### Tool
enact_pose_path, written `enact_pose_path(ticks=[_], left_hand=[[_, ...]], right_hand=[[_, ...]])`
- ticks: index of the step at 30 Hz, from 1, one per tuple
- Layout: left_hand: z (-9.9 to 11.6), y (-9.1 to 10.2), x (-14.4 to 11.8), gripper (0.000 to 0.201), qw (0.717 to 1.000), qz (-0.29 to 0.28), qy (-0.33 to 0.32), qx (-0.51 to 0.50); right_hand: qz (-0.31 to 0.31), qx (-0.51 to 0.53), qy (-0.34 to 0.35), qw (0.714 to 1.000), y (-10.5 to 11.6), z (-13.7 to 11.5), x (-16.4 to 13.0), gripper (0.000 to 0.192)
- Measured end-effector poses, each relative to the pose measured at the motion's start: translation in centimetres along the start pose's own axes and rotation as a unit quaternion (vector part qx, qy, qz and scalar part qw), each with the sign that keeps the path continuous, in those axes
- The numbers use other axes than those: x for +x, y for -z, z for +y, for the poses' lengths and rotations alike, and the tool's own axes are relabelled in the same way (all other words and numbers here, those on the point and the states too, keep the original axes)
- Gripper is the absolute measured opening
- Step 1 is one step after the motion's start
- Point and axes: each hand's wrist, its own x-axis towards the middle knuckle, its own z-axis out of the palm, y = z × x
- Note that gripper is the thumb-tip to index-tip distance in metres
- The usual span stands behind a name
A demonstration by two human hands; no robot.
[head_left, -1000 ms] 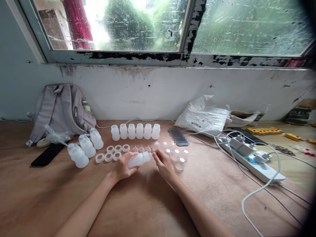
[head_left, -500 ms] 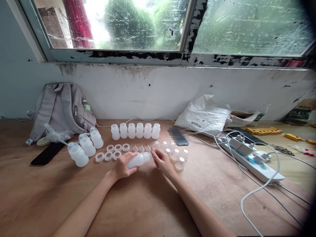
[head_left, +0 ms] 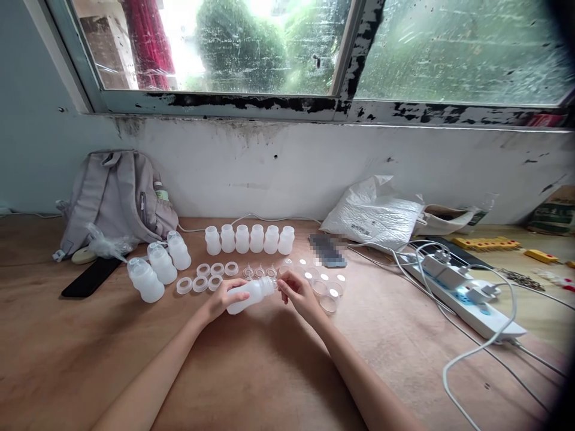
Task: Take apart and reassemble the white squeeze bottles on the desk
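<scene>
My left hand [head_left: 221, 299] grips a small translucent white bottle [head_left: 248, 295] tilted on its side above the wooden table [head_left: 269, 371]. My right hand [head_left: 297, 291] pinches at the bottle's mouth, on a clear cap or nipple part there. Behind my hands stands a row of several open white bottles [head_left: 249, 239]. In front of that row lie white rings [head_left: 207, 276], small clear nipples [head_left: 259, 272] and clear round caps [head_left: 327, 290]. Three capped bottles [head_left: 159, 266] stand in a slanted line to the left.
A grey backpack [head_left: 114, 197] leans against the wall at left, a black phone [head_left: 91, 276] in front of it. A white plastic bag [head_left: 375, 212], another phone [head_left: 327, 249], and a white power strip [head_left: 467, 297] with chargers and cables lie to the right. Yellow parts [head_left: 487, 243] sit far right.
The view shifted slightly. My left hand's grip slid toward the bottle's base; my right hand stays at its mouth. Nothing else on the table moved.
</scene>
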Motion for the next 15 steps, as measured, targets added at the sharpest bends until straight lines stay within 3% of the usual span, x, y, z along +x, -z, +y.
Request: enact_pose_path(ticks=[6, 15], left_hand=[[-0.02, -0.07, -0.03, 0.036, 0.999, -0.007, 0.037, -0.037], [-0.04, -0.01, 0.01, 0.035, 0.998, -0.008, 0.036, -0.043]], right_hand=[[-0.003, 0.012, 0.001, 1.0, 0.14, 0.24, 0.08, 0.022], [0.0, 0.037, -0.009, 0.999, -0.18, 0.2, 0.01, 0.023]])
